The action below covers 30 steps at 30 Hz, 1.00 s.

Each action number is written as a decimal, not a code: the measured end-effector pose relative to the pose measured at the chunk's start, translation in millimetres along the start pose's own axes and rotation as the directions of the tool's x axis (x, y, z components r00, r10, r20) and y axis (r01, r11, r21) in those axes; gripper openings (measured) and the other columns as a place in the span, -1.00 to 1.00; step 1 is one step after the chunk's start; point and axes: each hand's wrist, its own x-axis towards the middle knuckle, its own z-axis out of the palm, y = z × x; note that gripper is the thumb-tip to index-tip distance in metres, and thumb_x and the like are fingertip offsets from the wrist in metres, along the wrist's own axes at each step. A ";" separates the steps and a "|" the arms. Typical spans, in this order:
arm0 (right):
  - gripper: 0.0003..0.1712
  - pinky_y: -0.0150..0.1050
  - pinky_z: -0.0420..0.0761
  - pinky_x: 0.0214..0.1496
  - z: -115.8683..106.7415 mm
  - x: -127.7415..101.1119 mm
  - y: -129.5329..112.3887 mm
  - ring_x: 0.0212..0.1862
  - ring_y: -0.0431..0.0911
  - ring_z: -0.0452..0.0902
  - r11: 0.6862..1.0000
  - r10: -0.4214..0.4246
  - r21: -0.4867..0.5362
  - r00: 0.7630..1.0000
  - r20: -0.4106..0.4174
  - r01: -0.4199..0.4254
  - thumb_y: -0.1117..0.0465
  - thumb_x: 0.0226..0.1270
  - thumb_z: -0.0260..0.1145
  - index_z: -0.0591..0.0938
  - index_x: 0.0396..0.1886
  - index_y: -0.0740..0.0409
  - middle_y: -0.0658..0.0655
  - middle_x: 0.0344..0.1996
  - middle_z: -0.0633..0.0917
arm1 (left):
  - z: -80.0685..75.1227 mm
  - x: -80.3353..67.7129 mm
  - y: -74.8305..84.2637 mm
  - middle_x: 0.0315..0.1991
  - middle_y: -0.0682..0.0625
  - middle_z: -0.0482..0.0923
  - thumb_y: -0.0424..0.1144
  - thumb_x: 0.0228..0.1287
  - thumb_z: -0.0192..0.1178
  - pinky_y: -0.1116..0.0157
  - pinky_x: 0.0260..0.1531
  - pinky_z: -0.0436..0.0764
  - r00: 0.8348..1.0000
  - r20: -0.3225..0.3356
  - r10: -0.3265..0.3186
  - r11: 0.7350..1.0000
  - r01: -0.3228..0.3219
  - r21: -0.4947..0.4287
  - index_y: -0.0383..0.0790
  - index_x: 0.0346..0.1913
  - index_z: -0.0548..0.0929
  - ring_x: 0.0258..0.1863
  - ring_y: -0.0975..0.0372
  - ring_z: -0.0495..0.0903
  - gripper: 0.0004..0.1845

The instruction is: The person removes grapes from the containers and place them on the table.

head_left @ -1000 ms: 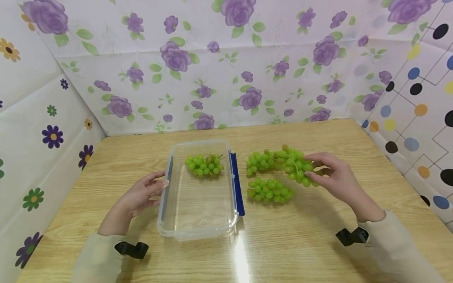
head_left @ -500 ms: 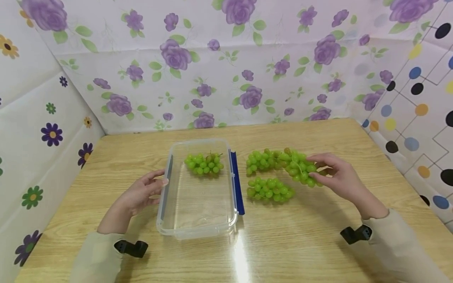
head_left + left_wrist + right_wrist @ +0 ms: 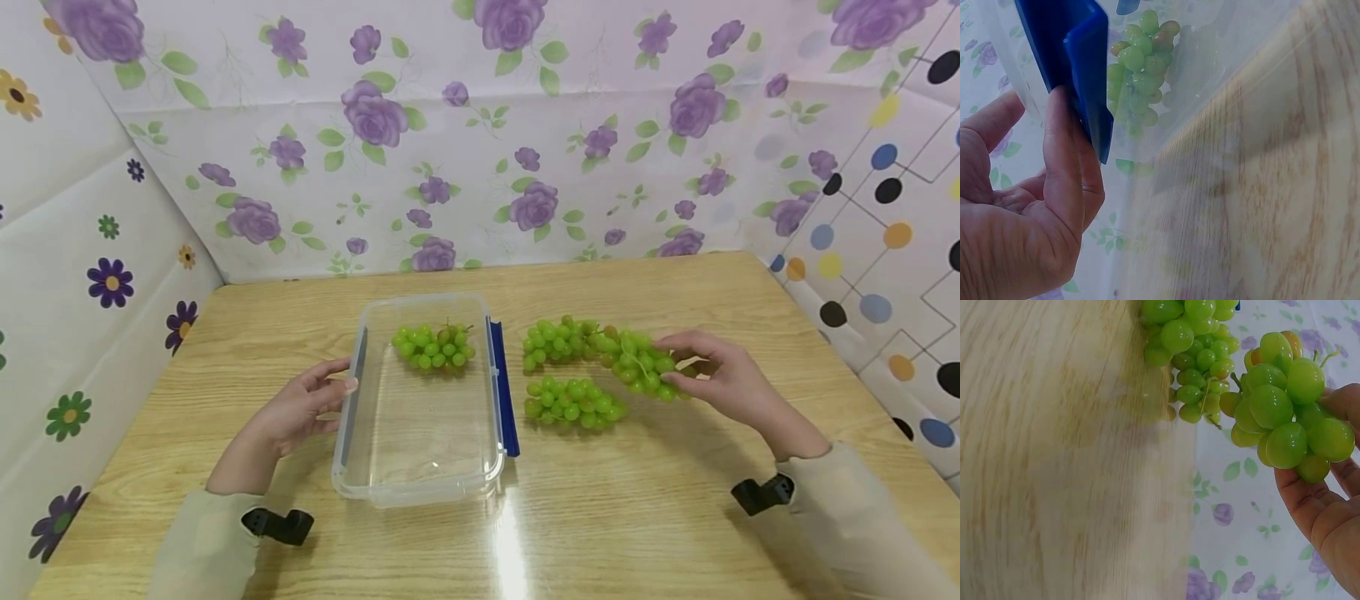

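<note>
My left hand (image 3: 303,408) grips the left side of a clear plastic food container (image 3: 420,492), its thumb at the rim. In the left wrist view the fingers (image 3: 1063,156) lie against a blue locking flap (image 3: 1088,69) of the container. Inside, toward the back, lies a bunch of green grapes (image 3: 433,348). My right hand (image 3: 716,379) pinches another bunch of green grapes (image 3: 636,362) between thumb and fingers, to the right of the container. Its left end overlaps a bunch of grapes (image 3: 551,342) on the table in the head view.
Another bunch of grapes (image 3: 573,404) lies in front, between the container and the right hand. A blue flap (image 3: 504,392) sticks out along the container's right side. The wooden table (image 3: 600,525) meets a flowered cloth wall (image 3: 480,167) at the back.
My right hand has shifted slightly right and lower with its bunch of grapes. The left hand and the container stay where they were.
</note>
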 end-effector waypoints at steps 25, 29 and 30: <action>-0.52 -0.35 0.60 -0.31 2.6 5.6 27.9 -0.18 -0.39 0.49 0.999 -0.051 0.004 0.988 0.143 0.051 0.49 0.06 0.41 0.62 0.03 0.20 0.21 -0.07 0.64 | 0.8 -0.2 0.4 0.08 -0.09 0.37 -0.09 0.42 0.05 0.31 -0.14 0.60 1.000 0.006 0.006 1.000 -0.006 -0.003 -0.25 0.50 -0.06 -0.09 0.24 0.56 -0.25; -0.52 -0.33 0.61 -0.32 5.5 7.1 29.9 -0.17 -0.36 0.49 0.998 -0.055 0.006 0.987 0.153 0.055 0.47 0.06 0.41 0.62 0.04 0.19 0.21 -0.07 0.65 | 0.3 -0.2 0.2 0.05 -0.08 0.38 -0.09 0.42 0.05 0.32 -0.15 0.60 1.000 0.003 0.007 1.000 -0.007 0.000 -0.25 0.50 -0.06 -0.10 0.24 0.56 -0.25; -0.52 -0.33 0.61 -0.32 6.1 7.3 29.9 -0.17 -0.36 0.49 0.999 -0.054 0.004 0.986 0.155 0.054 0.47 0.06 0.41 0.62 0.04 0.19 0.20 -0.07 0.65 | 0.2 0.0 0.2 0.05 -0.08 0.37 -0.09 0.42 0.05 0.32 -0.15 0.60 1.000 0.003 0.006 1.000 -0.006 -0.002 -0.25 0.50 -0.06 -0.10 0.24 0.56 -0.25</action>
